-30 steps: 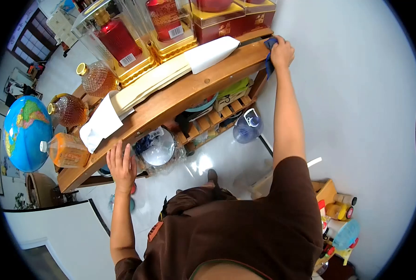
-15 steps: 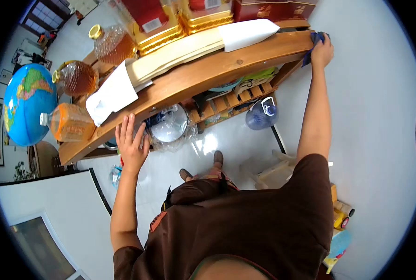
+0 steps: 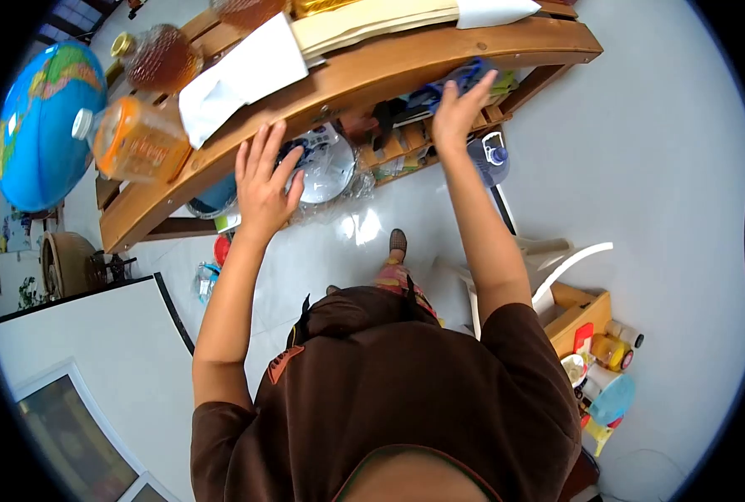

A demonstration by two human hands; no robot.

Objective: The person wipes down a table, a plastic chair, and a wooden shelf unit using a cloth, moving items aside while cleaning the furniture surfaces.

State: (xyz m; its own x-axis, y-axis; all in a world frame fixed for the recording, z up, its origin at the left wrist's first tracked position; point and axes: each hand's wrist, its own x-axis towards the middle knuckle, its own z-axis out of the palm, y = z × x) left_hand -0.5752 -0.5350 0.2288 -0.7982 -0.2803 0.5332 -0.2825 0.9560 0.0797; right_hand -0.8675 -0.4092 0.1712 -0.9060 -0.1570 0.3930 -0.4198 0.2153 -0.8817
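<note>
My left hand (image 3: 265, 182) rests with spread fingers against the front edge of a wooden shelf (image 3: 372, 69). It holds nothing. In my right hand (image 3: 463, 113) is a dark blue cloth (image 3: 464, 77), pressed to the front face of the shelf, slightly blurred. Rolled paper (image 3: 243, 79) with white ends lies along the shelf top. Left of it are an orange-labelled bottle (image 3: 137, 140) and an amber glass bottle (image 3: 162, 58).
A globe (image 3: 51, 125) stands at the far left. Below the shelf top are a plastic-wrapped round item (image 3: 326, 167) and a blue water jug (image 3: 488, 159). A white chair (image 3: 548, 259) and a wooden box (image 3: 577, 318) are at lower right.
My right hand has moved left with the cloth, from the shelf's right end to its front face. The view has shifted, so the shelf sits higher. My left hand stays at the front edge.
</note>
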